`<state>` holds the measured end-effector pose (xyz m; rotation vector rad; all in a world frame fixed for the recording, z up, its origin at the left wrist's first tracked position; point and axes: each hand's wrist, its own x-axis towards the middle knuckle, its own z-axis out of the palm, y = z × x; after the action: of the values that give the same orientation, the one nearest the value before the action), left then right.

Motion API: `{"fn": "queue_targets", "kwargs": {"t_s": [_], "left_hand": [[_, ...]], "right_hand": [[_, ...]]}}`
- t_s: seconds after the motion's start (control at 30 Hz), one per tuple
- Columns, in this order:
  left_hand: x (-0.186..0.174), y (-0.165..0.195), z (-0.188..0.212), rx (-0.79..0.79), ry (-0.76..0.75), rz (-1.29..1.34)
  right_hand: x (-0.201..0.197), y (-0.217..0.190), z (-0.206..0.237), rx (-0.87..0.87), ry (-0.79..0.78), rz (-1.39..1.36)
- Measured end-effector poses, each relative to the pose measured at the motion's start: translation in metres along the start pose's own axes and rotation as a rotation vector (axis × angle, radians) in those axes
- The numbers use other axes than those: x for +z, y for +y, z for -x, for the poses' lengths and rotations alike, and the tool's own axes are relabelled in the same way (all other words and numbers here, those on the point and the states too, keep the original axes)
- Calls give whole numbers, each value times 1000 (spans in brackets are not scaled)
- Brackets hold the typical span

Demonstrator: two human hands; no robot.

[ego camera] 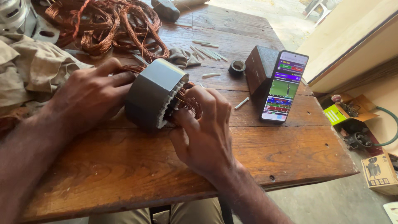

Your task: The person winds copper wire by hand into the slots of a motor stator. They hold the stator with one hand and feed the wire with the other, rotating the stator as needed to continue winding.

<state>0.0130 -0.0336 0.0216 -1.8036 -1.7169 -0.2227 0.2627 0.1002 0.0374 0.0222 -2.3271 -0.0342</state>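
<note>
Steadying the grey stator on the wooden surface, our left hand closed around its back, our right hand pinching copper winding at its face; we should tuck gently, avoiding scraped wire.

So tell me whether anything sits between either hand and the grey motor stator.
Nothing visible does. The left hand lies on the grey stator, and the right hand has its fingers in the copper windings at its open end.
</note>
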Motion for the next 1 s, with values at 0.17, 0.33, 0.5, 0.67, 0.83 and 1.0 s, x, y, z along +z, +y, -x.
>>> {"fn": "queue_targets", "kwargs": {"t_s": [0.17, 0.33, 0.5, 0.67, 0.83, 1.0], "left_hand": [[0, -2, 1, 30, -44, -116], [-3, -3, -1, 40, -51, -65], [-4, -6, -4, 109, -128, -201], [-6, -10, -4, 171, -44, -285], [-3, -8, -5, 158, -141, -295], [3, 1, -5, 66, -122, -72]], "right_hand": [[-5, 1, -2, 104, -49, -86], [-6, 0, -4, 160, -51, -91], [-7, 3, -3, 182, -79, -136], [-7, 9, -4, 177, -96, -180], [-5, 12, -4, 142, -69, -154], [-5, 16, -4, 25, 0, -80]]}}
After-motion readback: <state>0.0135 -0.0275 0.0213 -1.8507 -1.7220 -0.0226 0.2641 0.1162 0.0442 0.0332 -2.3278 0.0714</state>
